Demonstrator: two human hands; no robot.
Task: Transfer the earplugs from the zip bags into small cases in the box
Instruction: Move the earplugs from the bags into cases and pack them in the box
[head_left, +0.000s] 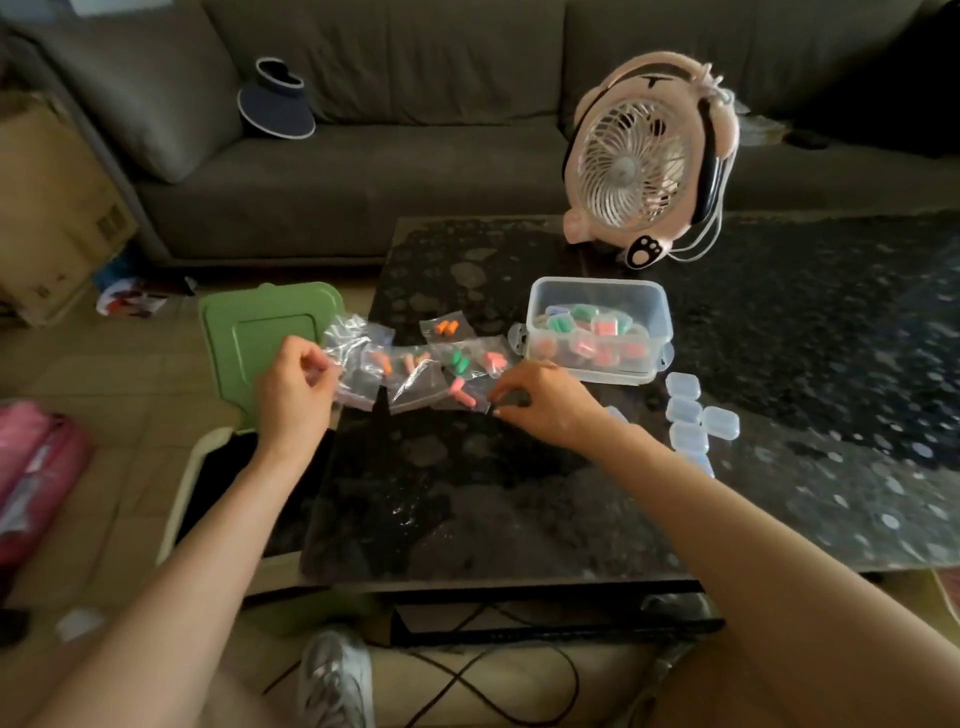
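Several clear zip bags (415, 371) with orange, pink and green earplugs lie in a loose row on the dark table. My left hand (296, 389) pinches the edge of the leftmost bag (350, 358). My right hand (540, 402) pinches the corner of a bag holding pink earplugs (462, 392). Behind it stands a clear plastic box (597, 291) with small cases full of coloured earplugs. Several empty clear small cases (691, 415) lie to the right of my right wrist.
The box's green lid (249, 338) lies off the table's left edge. A pink desk fan (644, 166) with a cable stands at the back of the table (519, 493). A grey sofa (363, 171) runs behind. Cables and a shoe are on the floor below.
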